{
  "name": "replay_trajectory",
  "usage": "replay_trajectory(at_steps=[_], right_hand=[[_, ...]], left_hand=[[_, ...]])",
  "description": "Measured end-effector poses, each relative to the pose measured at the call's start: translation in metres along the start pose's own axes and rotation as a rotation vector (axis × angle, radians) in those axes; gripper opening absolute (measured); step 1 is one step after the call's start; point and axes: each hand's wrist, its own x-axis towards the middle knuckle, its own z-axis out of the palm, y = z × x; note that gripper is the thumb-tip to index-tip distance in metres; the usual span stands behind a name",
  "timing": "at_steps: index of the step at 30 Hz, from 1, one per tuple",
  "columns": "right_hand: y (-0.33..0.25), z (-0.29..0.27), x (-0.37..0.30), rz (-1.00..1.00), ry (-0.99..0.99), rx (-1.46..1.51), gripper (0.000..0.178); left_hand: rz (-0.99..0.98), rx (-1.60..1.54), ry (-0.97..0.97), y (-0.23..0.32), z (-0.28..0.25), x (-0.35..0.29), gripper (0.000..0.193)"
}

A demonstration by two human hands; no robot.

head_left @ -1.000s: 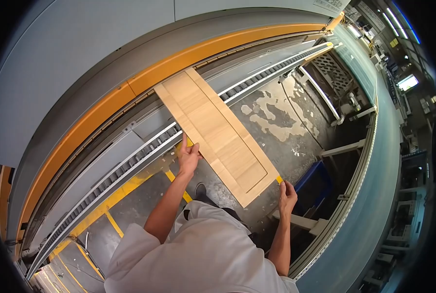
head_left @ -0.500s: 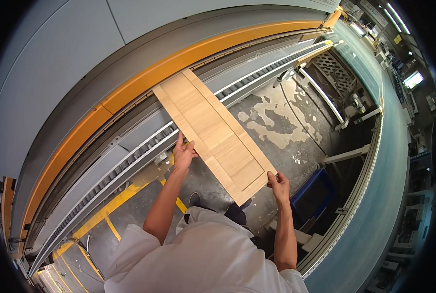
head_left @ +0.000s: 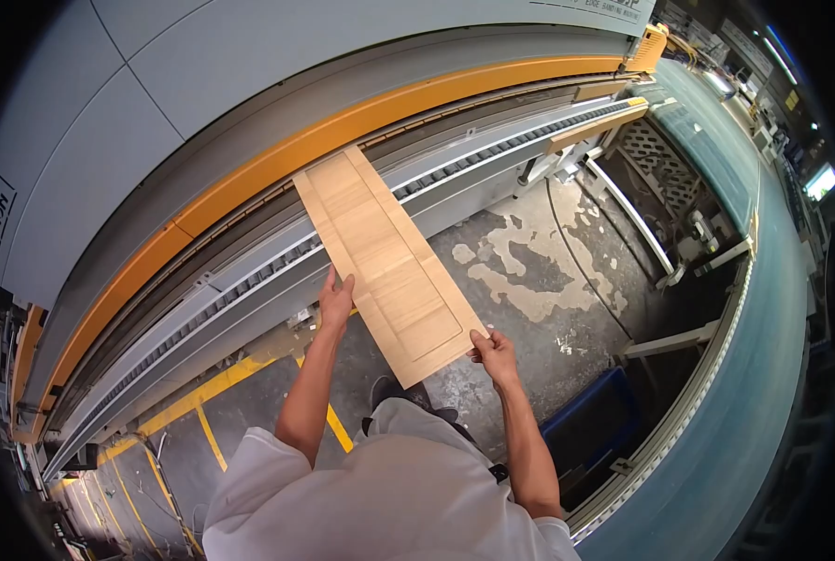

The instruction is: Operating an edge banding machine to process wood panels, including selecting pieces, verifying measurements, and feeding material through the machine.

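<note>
A light wooden panel door (head_left: 389,271) with a recessed center lies slanting in front of me. Its far end is at the yellow-edged machine, and its near end reaches toward my body. My left hand (head_left: 336,301) holds the panel's left long edge, thumb by the rim, with some of the fingers hidden. At the near right corner, my right hand (head_left: 494,355) grips the panel, thumb on top and fingers curled beneath the edge.
A grey machine (head_left: 240,65) with a yellow rail (head_left: 277,145) runs across the far side. A roller conveyor track (head_left: 240,307) passes under the panel. On the right is a long greenish belt surface (head_left: 735,402), with a blue bin (head_left: 590,421) below it.
The panel's near end has swung left, and my right hand has moved left with it. My left hand has shifted slightly left along with the panel's edge. The view has turned somewhat.
</note>
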Motion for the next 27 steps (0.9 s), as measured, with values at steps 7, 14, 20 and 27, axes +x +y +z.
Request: replay_trajectory(at_steps=[7, 14, 20, 27], right_hand=[[-0.020, -0.051, 0.040, 0.058, -0.059, 0.027, 0.027], [-0.049, -0.095, 0.072, 0.110, -0.119, -0.039, 0.024], [-0.070, -0.137, 0.103, 0.147, -0.154, -0.051, 0.024], [-0.086, -0.191, 0.142, 0.179, -0.194, -0.078, 0.026]], left_hand=[[-0.009, -0.117, -0.003, 0.009, 0.062, 0.005, 0.069], [-0.043, -0.011, 0.030, 0.034, 0.116, 0.003, 0.064], [-0.051, -0.081, 0.047, 0.039, 0.166, 0.011, 0.066], [-0.060, -0.144, 0.050, 0.043, 0.227, 0.023, 0.067]])
